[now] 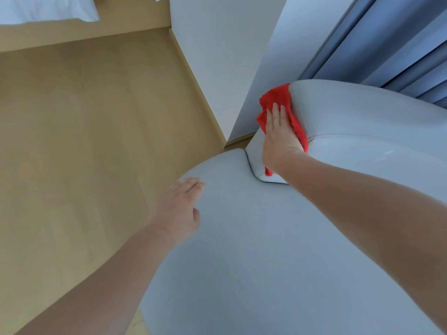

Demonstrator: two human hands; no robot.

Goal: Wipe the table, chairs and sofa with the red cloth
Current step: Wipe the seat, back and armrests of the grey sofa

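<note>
— How many cloths does the frame show?
— One red cloth (275,97), and two bare hands: one left hand (180,209) and one right hand (278,136), both belonging to one person.
— And the furnishings?
— One grey upholstered seat (266,238), one blue curtain (399,44) with several folds, and one piece of white bedding (43,8) in the top-left corner.

My forearms are bare as far up as can be seen, wrists uncovered. My left grip (177,211) and right grip (278,134) are ungloved hands.
</note>
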